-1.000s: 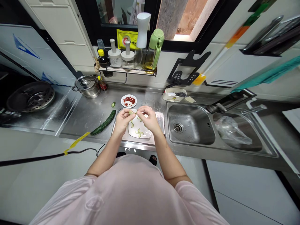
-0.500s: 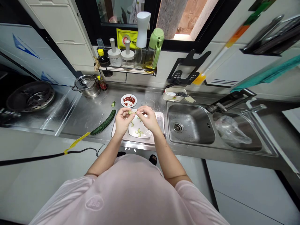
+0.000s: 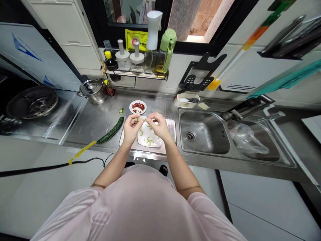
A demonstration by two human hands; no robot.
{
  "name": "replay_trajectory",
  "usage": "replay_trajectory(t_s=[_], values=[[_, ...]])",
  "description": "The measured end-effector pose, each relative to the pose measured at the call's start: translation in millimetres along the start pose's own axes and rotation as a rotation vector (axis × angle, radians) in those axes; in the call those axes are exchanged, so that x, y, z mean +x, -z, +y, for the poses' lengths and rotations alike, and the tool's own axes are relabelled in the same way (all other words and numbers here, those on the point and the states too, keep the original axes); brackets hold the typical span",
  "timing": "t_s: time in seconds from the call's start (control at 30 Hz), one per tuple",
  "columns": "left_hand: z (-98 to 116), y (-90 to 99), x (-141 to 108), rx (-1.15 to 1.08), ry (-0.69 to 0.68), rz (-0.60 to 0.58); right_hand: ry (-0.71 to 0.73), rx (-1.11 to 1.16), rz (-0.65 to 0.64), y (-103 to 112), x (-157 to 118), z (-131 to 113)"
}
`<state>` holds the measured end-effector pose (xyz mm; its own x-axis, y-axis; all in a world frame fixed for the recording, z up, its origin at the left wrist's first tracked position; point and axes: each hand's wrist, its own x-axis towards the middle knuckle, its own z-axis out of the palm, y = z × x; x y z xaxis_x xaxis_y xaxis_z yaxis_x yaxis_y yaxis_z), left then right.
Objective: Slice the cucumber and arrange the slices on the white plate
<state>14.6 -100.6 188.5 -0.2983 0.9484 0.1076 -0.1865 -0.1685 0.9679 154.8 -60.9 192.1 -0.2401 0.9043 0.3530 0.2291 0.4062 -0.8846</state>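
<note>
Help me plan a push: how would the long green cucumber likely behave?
The cucumber looks thick, so probably stiff. Its rounded sides could roll on the smooth metal counter, though its slight curve may make it rock instead.

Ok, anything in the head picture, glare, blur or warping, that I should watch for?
Head view: bright glare streaks on the steel counter toward the stove; the pan sits in deep shadow; wide-angle stretch pulls the knives at the upper right edge; the green piece at the left hand's fingertips is small and soft, its outline hard to read.
</note>
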Motion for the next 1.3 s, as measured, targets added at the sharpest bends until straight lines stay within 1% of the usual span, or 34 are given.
replay_trajectory(t_s=[0.13,0.23,0.37,0.53,0.63,0.77,0.9,1.07,1.3], values=[[-9,6.2,4,0.043,0.000,0.005,-0.032,-0.045,-0.038,0,1,10],[-21,13.5,8,0.090,0.000,-0.006,-0.069,-0.056,-0.062,-2,1,23],[-45,26.0,13,0.115,0.058,-0.053,-0.133,-0.035,-0.085,-9,0,45],[-79,42.8,20,0.177,0.148,-0.121,-0.238,-0.037,-0.196,-21,-7,80],[-97,51.2,22,0.235,0.222,-0.129,-0.292,-0.077,-0.252,-30,-13,99],[-121,60.3,23,0.360,0.281,-0.137,-0.345,-0.134,-0.299,-41,-19,121],[-141,66.6,24,0.549,0.281,-0.147,-0.414,-0.197,-0.333,-51,-22,139],[-152,68.8,26,0.728,0.231,-0.177,-0.420,-0.279,-0.357,-57,-22,150],[-149,65.1,26,0.880,0.192,-0.199,-0.415,-0.386,-0.394,-59,-21,150]])
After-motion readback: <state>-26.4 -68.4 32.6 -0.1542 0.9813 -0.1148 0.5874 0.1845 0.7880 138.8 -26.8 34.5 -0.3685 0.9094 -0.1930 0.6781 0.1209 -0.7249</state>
